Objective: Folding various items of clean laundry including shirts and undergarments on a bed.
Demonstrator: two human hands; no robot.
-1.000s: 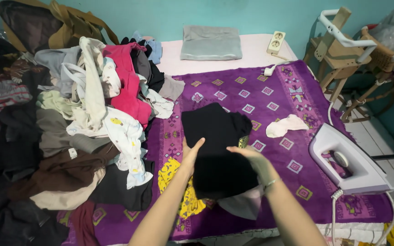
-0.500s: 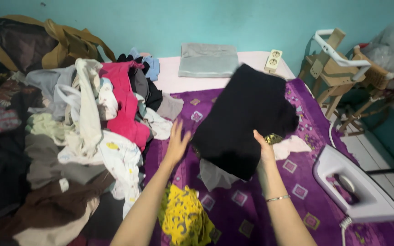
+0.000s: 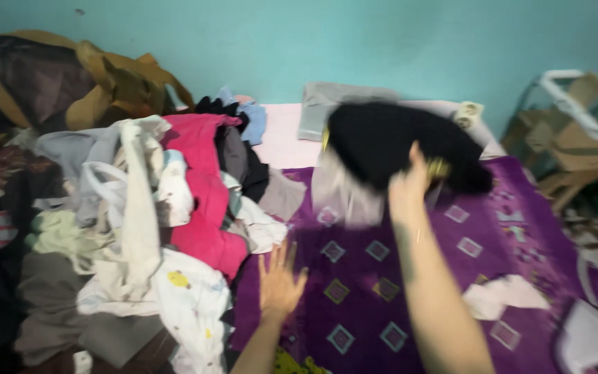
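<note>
Presently I log: right hand [image 3: 408,185] clamped on the folded black garment [image 3: 396,142], held aloft just before the grey folded cloth [image 3: 327,104] — left hand [image 3: 279,280] open, fingers spread, flat on the purple blanket [image 3: 382,277]. Risk, as I judge it — a one-handed grip may let the fold sag open.

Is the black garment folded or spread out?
Folded: the black garment is a compact bundle held up in the right hand above the purple cloth. Motion blur hides the fold lines.
</note>
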